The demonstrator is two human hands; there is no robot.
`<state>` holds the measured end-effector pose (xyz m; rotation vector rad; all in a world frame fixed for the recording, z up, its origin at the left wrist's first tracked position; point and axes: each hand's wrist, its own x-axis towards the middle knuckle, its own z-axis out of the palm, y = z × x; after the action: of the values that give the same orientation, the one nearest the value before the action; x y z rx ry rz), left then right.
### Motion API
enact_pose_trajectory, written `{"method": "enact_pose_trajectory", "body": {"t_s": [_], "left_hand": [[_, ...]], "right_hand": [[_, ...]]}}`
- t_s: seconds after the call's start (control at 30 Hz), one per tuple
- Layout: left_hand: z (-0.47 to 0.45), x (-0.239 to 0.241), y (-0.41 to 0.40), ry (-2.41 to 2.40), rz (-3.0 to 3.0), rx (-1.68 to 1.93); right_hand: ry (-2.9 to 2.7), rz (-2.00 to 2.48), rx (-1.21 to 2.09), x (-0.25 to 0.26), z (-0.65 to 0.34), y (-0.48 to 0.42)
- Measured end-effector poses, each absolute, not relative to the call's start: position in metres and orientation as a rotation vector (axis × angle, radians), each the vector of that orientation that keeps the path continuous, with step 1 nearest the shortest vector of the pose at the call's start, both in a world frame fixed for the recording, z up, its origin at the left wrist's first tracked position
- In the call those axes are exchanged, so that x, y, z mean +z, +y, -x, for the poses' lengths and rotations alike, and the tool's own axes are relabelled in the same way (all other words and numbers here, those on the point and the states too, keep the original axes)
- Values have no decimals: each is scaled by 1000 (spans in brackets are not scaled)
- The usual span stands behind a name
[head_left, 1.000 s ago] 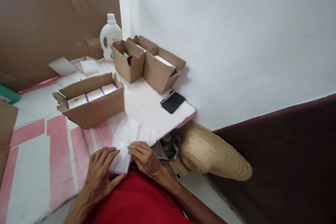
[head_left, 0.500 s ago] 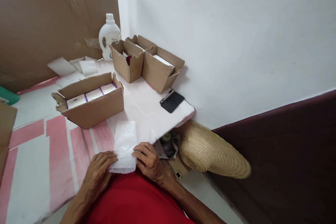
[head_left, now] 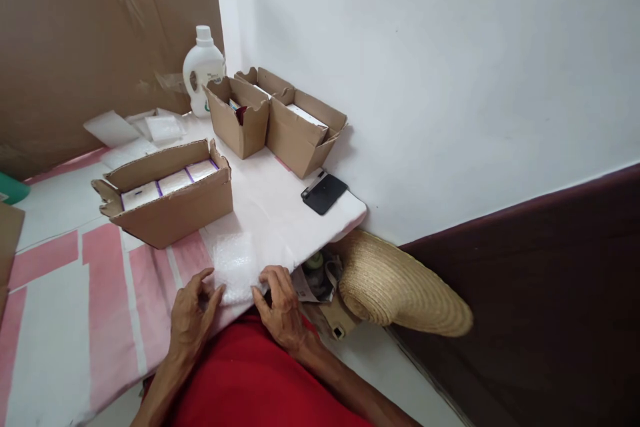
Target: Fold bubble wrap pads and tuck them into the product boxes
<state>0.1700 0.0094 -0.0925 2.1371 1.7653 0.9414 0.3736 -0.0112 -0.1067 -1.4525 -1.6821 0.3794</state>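
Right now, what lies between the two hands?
In the head view, a piece of bubble wrap lies between the left hand and the right hand.

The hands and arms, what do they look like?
The left hand and right hand are bare: no gloves, and no rings that I can see. The lean forearms show no sleeves or watch. Between them is a plain red top.
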Motion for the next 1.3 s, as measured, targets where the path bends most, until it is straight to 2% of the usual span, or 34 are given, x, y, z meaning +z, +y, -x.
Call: {"method": "enact_pose_trajectory", "body": {"t_s": [0.13, 0.27, 0.57, 0.83, 0.93, 1.0, 1.07, 1.17, 1.3], "left_hand": [[-174, -84, 4, 1677, -2427, 1111], [-172, -83, 7, 1339, -2789, 861], [-164, -66, 21, 1194, -2709, 848], [-169, -56, 40, 1639, -2026, 885], [-174, -60, 44, 1757, -2204, 1095], [-178, -64, 40, 1646, -2461, 1071], [-183, -72, 33, 1481, -2675, 899], [-191, -89, 23, 1445, -2805, 664], [-193, -107, 18, 1497, -2796, 596]], "right_hand": [[-1631, 1449, 383, -110, -372, -8], [-1681, 1400, 393, -108, -379, -7], [-1967, 1186, 426, -94, -408, -6], [-1728, 1377, 604, -81, -389, 28], [-1693, 1458, 653, -89, -383, 46], [-1686, 1496, 682, -93, -381, 53], [-1690, 1530, 639, -93, -380, 55], [-1740, 1505, 387, -87, -381, 49], [-2131, 1238, 224, -85, -384, 38]]}}
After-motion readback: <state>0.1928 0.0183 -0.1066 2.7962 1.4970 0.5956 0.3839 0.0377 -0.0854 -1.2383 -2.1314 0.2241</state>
